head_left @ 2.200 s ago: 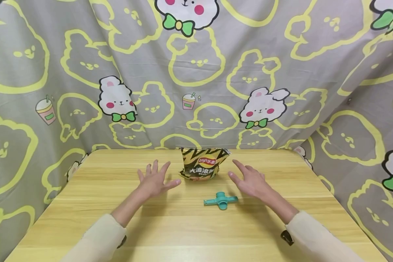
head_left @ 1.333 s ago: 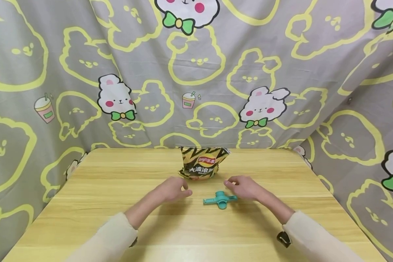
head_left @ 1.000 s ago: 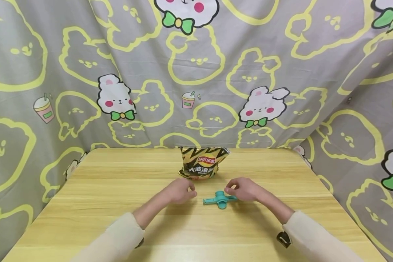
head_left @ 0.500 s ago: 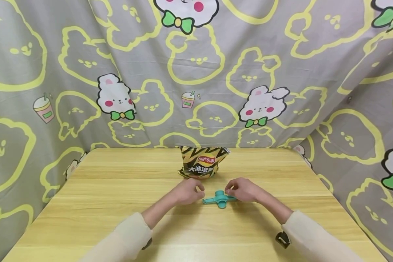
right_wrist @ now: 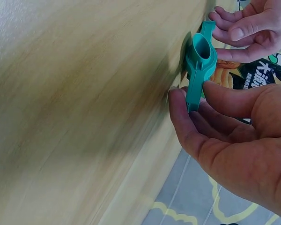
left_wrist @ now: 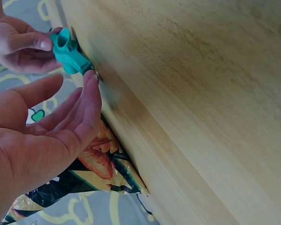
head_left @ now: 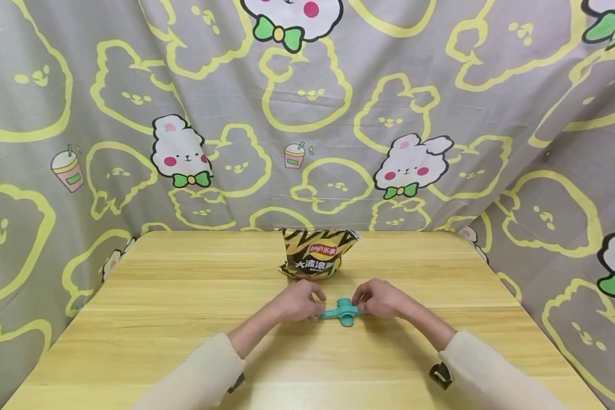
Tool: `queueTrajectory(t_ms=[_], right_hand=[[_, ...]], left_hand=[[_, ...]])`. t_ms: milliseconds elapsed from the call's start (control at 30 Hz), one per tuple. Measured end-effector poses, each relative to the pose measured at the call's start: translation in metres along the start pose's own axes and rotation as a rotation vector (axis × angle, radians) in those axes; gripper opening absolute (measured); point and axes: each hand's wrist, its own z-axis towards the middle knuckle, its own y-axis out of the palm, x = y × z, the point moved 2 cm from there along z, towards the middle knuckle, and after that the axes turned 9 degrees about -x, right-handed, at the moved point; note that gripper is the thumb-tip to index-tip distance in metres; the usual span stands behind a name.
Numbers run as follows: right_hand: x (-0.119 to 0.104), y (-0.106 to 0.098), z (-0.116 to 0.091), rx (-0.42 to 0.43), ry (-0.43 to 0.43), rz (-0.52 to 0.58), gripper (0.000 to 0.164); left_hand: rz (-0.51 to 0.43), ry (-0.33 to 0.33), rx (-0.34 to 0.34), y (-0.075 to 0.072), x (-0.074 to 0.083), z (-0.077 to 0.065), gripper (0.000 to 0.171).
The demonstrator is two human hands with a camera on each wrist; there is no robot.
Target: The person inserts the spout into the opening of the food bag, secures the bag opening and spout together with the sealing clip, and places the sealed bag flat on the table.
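Note:
A teal bag clip [head_left: 345, 311] with a round spout in its middle lies crosswise on the wooden table. My right hand [head_left: 384, 298] pinches its right end; in the right wrist view the thumb and fingers sit on either side of the clip's bar. My left hand [head_left: 300, 300] is at the clip's other end. In the left wrist view its fingers are nearly straight, fingertips at the bar, and the thumb stands apart from the clip. Just behind the hands stands a black and yellow bag of potato chips [head_left: 314, 255], its top edge upward.
The light wooden table [head_left: 307, 364] runs back to a grey curtain [head_left: 333, 102] with yellow outlines and white rabbits. More curtain hangs at the left and right sides. Dark straps show at both cream sleeves [head_left: 492, 370].
Both hands came in from beside the chip bag to the clip. The left hand moved right to the clip's left end, and the right hand took hold of its right end.

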Motion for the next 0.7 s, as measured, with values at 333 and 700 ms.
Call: queueTrajectory(t_ms=[333,700], right_hand=[[0.0011,0.0026,0.0014,-0.044,0.004,0.081,0.015],[0.0001,0.0003,0.0044,-0.064,-0.012,0.188,0.014]], left_hand=[[0.009,-0.022,-0.005,-0.0012,0.0014,-0.0001,0.025],[-0.009,-0.047,-0.024,-0.0042,0.0005,-0.0005,0.026]])
